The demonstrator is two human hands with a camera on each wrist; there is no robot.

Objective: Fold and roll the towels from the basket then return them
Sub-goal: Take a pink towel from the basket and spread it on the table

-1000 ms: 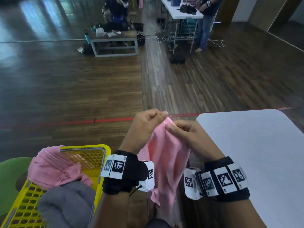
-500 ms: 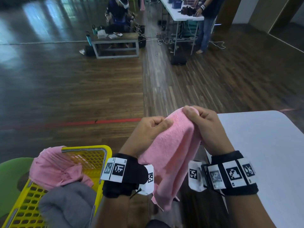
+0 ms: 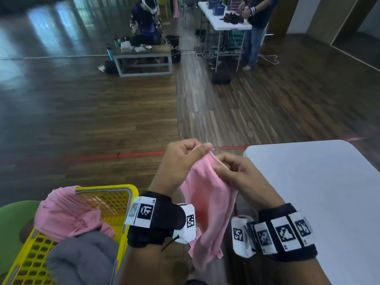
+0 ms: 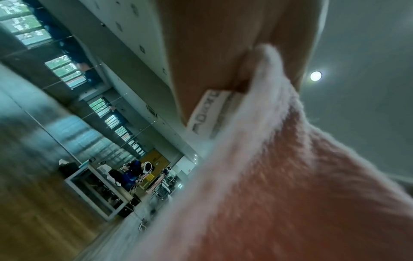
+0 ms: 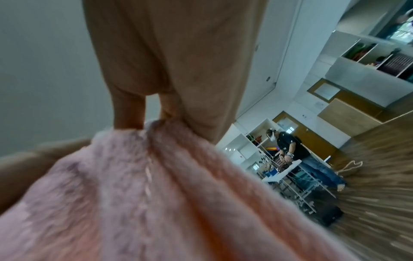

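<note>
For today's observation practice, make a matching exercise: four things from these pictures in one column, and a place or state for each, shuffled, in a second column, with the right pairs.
Things:
1. pink towel
2. grey towel
3. yellow basket
4. white table

Places or states:
A. to the person's right
B. to the person's left, holding towels
C. pinched at its top edge by the left hand and right hand, hanging down
D. lying in the basket, near end

Pairs: 1-C, 2-D, 3-B, 4-A

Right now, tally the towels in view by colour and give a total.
Pink: 2, the pink fluffy towel held in both hands and the pink crumpled towel in the yellow plastic basket
Grey: 1, the grey soft towel in the basket
Total: 3
</note>
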